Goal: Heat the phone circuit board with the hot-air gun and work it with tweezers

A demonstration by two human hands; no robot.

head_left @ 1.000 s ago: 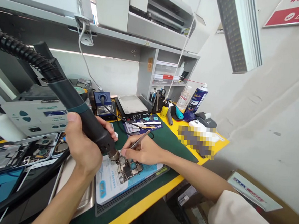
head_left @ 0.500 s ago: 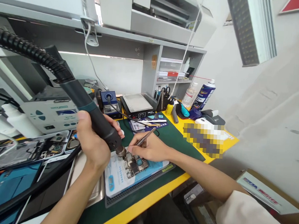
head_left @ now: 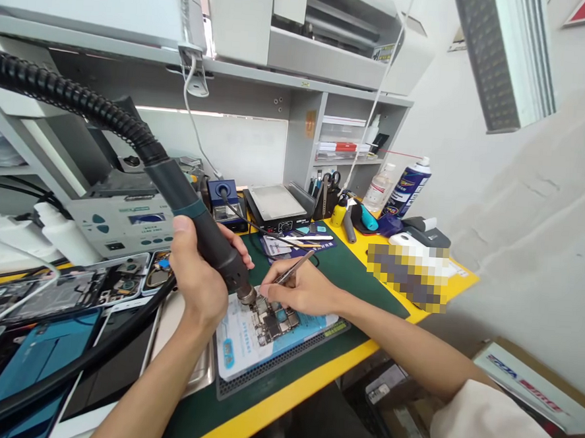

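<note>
My left hand (head_left: 197, 276) is wrapped round the handle of a black hot air gun (head_left: 207, 233), its metal nozzle tilted down at a phone circuit board (head_left: 273, 322). Between the fingers of my right hand (head_left: 303, 286) is a pair of metal tweezers (head_left: 297, 267); their tips are hidden by my fingers near the nozzle. The board lies on a blue and white printed sheet (head_left: 232, 357), which rests on a dark perforated pad (head_left: 273, 378). Whether the nozzle touches the board I cannot tell.
Opened phones (head_left: 41, 355) and phone parts crowd the left side, with the thick black hose (head_left: 100, 353) across them. Behind stand a hot air station (head_left: 123, 225), a soldering iron stand (head_left: 225, 202) and a flat heating plate (head_left: 276, 205). A spray can (head_left: 407, 186) stands at the right.
The whole scene has shifted slightly right in view. My left hand still holds the hot air gun over the board, and my right hand keeps the tweezers in nearly the same place.
</note>
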